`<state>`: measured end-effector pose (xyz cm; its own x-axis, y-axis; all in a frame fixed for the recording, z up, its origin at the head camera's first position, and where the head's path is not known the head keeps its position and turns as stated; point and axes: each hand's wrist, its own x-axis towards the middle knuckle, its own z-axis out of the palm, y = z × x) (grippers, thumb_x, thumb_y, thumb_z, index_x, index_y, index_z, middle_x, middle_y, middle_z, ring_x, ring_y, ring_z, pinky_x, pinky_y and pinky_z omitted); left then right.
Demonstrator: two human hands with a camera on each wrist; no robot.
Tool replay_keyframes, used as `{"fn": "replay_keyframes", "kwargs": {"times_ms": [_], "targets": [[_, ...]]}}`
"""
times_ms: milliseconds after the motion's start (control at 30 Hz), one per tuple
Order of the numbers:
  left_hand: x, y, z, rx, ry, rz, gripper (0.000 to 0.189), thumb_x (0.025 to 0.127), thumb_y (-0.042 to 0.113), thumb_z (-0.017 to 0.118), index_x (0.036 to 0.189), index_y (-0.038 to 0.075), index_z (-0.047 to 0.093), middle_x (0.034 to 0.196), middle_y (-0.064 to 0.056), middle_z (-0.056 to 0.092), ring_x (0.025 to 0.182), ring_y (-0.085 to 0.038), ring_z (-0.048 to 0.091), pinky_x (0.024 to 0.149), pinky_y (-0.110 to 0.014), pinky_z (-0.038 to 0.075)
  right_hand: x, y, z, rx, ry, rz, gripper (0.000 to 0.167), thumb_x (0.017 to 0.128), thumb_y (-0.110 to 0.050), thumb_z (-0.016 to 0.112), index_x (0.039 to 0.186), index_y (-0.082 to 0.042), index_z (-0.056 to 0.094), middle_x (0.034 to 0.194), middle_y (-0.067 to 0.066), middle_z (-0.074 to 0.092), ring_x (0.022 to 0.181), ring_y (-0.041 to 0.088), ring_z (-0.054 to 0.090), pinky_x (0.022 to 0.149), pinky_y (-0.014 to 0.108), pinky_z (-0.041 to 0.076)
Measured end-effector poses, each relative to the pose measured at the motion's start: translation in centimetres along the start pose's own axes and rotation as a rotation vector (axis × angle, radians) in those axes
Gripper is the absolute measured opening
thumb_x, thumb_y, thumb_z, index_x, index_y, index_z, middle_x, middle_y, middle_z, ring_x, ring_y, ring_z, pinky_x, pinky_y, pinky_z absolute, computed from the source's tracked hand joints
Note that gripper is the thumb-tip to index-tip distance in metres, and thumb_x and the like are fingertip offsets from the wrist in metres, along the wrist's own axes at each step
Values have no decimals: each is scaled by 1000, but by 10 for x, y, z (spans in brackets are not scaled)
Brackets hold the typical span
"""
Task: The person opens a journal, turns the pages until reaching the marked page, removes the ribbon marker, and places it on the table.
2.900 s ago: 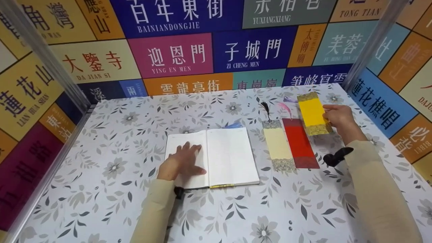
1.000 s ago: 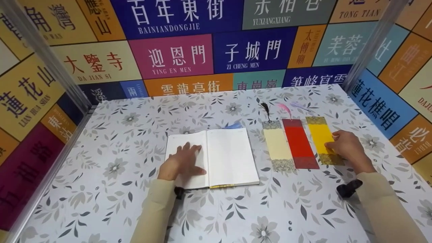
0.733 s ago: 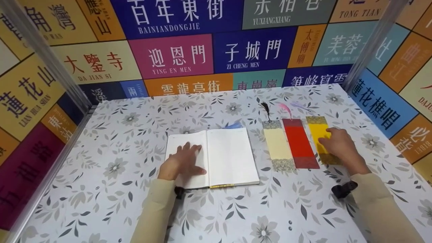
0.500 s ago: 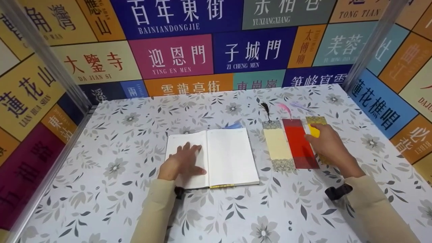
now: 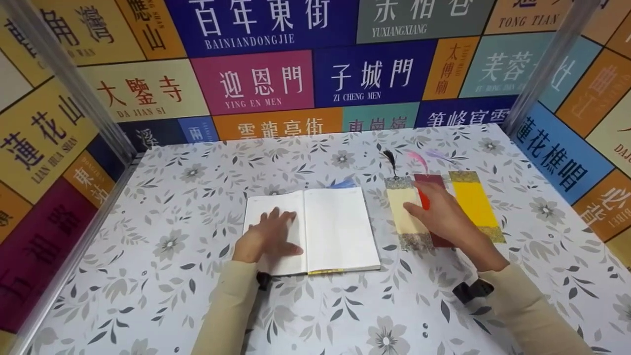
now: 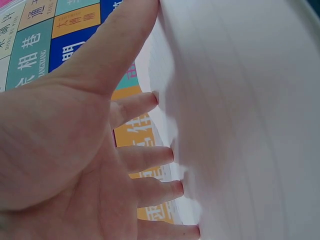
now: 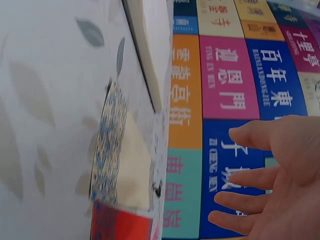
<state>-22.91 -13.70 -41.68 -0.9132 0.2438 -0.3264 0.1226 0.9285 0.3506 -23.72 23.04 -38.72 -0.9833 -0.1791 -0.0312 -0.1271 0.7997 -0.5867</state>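
An open notebook (image 5: 340, 229) with blank pages lies mid-table. My left hand (image 5: 268, 236) rests on its left page; in the left wrist view the spread fingertips (image 6: 165, 154) touch the paper. My right hand (image 5: 441, 212) hovers with fingers apart, holding nothing. Beneath and beside it lie three bookmarks in a row: a cream bookmark (image 5: 402, 195) on the left, a red bookmark (image 5: 425, 198) mostly hidden by the hand, and a yellow bookmark (image 5: 474, 204) on the right. The right wrist view shows the empty hand (image 7: 270, 180) above the cream bookmark (image 7: 132, 165).
Black, pink and lilac tassels (image 5: 441, 155) extend from the bookmarks' far ends. A blue tassel (image 5: 343, 184) pokes out behind the notebook, and a yellow edge (image 5: 325, 271) shows below it. Printed sign panels (image 5: 261, 81) wall the floral-covered table (image 5: 167, 276).
My right hand set the yellow bookmark down beside the red one, let go, then moved left over the red bookmark toward the cream one. The left hand has stayed on the page.
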Motion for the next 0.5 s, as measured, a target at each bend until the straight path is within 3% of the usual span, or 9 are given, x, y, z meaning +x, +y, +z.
{"fn": "replay_keyframes", "kwargs": {"times_ms": [167, 333, 500], "targets": [[0, 1, -1, 17, -4, -2, 90, 81, 45, 79, 155, 15, 36, 162, -24, 26, 145, -49, 32, 108, -71, 38, -5, -14, 13, 34, -16, -89, 66, 99, -31, 61, 154, -2, 36, 159, 26, 32, 145, 47, 32, 118, 66, 28], [-1, 0, -1, 18, -4, 1, 91, 81, 45, 79, 155, 14, 35, 162, -25, 26, 145, -49, 31, 108, -72, 37, -6, -24, 29, 46, -75, -115, 70, 98, -33, 63, 157, -11, 33, 164, 19, 27, 150, 42, 27, 119, 65, 26], [1, 1, 0, 9, -10, -6, 92, 81, 44, 80, 156, 15, 33, 164, -25, 22, 147, -49, 28, 109, -73, 34, -4, -30, 46, 15, -110, -216, 74, 96, -34, 65, 157, -11, 32, 165, 16, 26, 151, 42, 25, 119, 67, 25]]}}
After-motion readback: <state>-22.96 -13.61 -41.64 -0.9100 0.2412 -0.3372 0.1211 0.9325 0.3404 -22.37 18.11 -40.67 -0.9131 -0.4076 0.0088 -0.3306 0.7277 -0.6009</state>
